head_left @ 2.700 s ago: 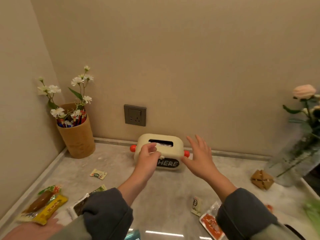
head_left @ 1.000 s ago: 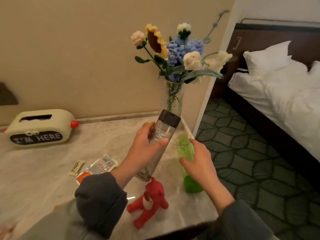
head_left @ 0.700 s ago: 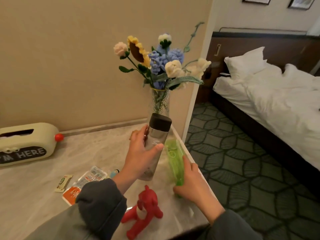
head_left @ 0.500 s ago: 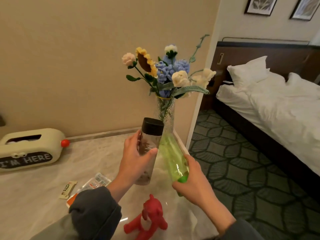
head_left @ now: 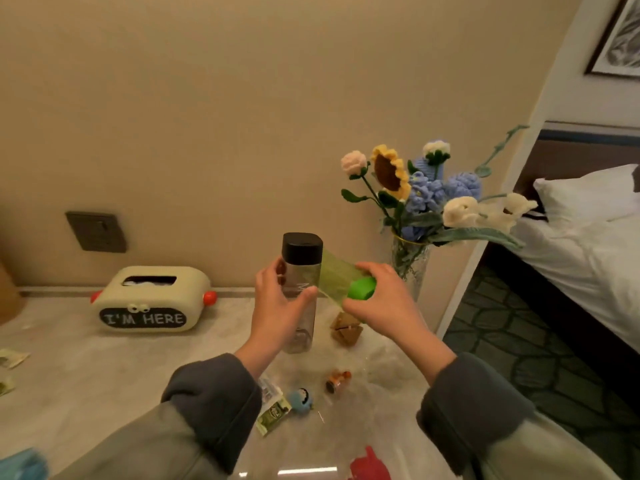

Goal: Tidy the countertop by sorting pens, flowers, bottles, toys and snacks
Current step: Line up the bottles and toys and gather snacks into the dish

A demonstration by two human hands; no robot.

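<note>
Beside a white-sheeted bed (head_left: 571,258), a person is working at a pale marbled tabletop (head_left: 104,368). The left hand (head_left: 277,306) is gripping an upright clear bottle (head_left: 301,268) with a black cap; the right hand (head_left: 384,303) is clutching a tilted translucent green bottle (head_left: 337,278) against it. A rounded cream tissue box (head_left: 149,299) is displaying "I'M HERE".

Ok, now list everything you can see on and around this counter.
clear bottle: one, black cap, upright, held
green bottle: one, tilted, held
vase: one, clear glass, knitted flowers, right rear of the counter
tissue box: one, cream, by the wall
brown toy, orange toy, blue toy, red toy: one each, spread over the counter
sachets: at least three, greenish, scattered
socket: one, grey, wall
bed: one, white, right
left hand: one, grips the clear bottle
right hand: one, grips the green bottle
</note>
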